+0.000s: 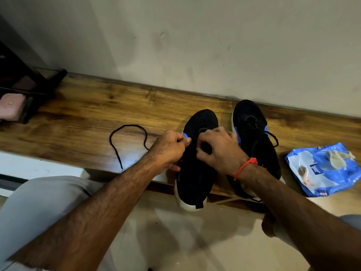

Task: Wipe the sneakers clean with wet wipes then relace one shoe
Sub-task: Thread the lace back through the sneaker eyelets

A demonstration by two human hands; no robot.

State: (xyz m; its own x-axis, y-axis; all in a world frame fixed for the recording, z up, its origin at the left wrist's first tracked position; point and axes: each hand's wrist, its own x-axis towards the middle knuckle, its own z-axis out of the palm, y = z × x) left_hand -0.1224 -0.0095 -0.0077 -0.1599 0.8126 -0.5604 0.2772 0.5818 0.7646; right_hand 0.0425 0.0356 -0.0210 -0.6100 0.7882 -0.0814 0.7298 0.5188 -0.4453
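Wooden shelf point(82, 106), items:
- L sneaker point(197, 173): near edge, heel overhanging. Left hand point(168, 147) curled, pinching at its eyelets; right hand point(218, 147) curled on tongue area.
- Black lace point(127, 137): loose loop, left of shoe.
- R sneaker point(256, 137): just beside, laced.
- Wipes pack point(322, 169): far right, used wipe point(338, 157) on top.

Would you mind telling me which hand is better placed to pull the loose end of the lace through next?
Left, probably. The left hand sits on the side where the loose lace trails across the wooden shelf, while the right hand works at the eyelets of the near sneaker.
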